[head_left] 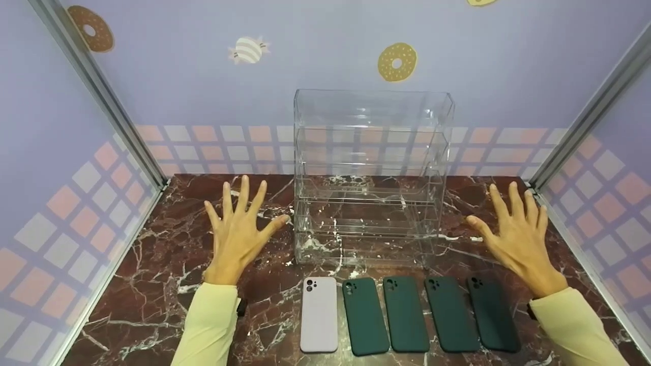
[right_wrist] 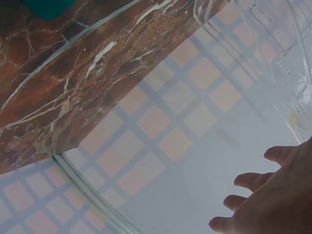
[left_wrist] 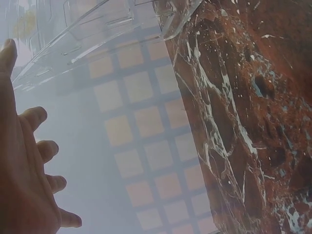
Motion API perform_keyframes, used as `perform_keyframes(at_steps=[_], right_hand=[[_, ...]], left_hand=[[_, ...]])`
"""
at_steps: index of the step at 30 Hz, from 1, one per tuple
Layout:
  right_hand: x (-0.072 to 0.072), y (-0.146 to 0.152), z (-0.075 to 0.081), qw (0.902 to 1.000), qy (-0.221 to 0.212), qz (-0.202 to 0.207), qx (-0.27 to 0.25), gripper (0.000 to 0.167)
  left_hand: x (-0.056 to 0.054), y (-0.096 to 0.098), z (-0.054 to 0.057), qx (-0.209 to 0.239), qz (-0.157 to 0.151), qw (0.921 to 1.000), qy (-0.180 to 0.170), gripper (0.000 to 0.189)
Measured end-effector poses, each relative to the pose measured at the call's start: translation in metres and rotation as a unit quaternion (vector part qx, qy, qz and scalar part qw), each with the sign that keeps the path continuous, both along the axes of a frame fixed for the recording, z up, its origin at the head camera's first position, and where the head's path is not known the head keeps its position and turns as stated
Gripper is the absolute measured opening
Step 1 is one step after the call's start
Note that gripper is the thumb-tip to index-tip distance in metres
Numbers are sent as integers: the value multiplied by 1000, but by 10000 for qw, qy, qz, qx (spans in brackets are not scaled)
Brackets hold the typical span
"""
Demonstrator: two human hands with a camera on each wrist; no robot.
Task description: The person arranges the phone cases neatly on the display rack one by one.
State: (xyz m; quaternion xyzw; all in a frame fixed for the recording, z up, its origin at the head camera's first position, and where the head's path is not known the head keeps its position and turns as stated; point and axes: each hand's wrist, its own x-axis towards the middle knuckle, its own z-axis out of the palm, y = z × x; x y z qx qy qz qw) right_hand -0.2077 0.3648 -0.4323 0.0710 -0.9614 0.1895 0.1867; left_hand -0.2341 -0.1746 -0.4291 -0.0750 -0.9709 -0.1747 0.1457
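My left hand (head_left: pixel 238 231) is spread with straight fingers to the left of a clear tiered rack (head_left: pixel 371 198), its thumb tip close to the rack's side. On the other side, my right hand (head_left: pixel 516 239) is spread the same way, farther from the rack. Both hands hold nothing. In front of the rack lies a row of phone cases: a pale lilac one (head_left: pixel 319 315) at the left, then several dark green ones (head_left: pixel 366 316), each with its camera cutouts at the far end. Fingers (left_wrist: pixel 36 117) and fingers (right_wrist: pixel 253 180) show outstretched in the wrist views.
A dark red marbled tabletop (head_left: pixel 147 284) bears everything. Purple walls (head_left: pixel 325 30) with a checked band enclose it at the back and both sides. Metal corner posts (head_left: pixel 101 96) stand at the back left and right.
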Motion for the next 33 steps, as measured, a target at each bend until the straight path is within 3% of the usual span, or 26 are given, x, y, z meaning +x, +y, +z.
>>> perform_keyframes(at_steps=[10,21,26,33], right_hand=[[4,9,4,9991,314,244,-116,80],[4,24,7,9936,528,807,-583,72],[8,32,7,9872,407,1088,-1093,69],[15,42,5,9815,137,1115,-1553,69]], left_hand=[[-5,5,5,276,-55,9993,225,94],[-8,11,7,1059,-127,9934,430,89],[-12,15,4,1615,-202,9854,491,84],[-18,22,-5,2484,-300,9676,349,82]])
